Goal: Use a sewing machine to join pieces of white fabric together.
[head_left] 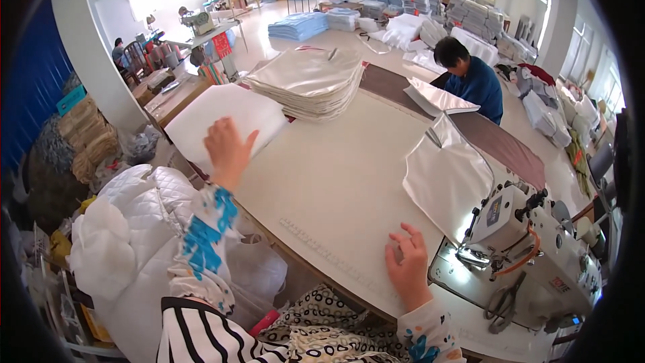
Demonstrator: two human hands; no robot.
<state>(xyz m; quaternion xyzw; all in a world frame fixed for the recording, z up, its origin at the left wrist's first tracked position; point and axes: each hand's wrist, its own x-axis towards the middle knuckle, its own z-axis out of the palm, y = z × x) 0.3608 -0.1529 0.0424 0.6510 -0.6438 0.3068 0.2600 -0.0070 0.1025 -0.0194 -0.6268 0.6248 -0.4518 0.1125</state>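
My left hand (229, 150) is raised at the near edge of a flat stack of white sheets (222, 111), its fingers spread and holding nothing. Whether it touches the top sheet I cannot tell. Above the pale tabletop (329, 188), my right hand (408, 265) has its fingers apart and slightly bent, with nothing in them. To that hand's right stands a white sewing machine (527, 228). A shiny cream fabric piece (449, 171) lies flat with one end by the machine's needle area. Beyond the white sheets is a thick pile of similar cream pieces (306, 84).
Scissors (504, 306) lie beside the machine. Across the table a co-worker (474, 84) bends over another shiny piece (440, 97). White quilted fabric (144, 208) is heaped at my left, below the table edge. Stacked blue bundles (299, 25) stand on the floor beyond.
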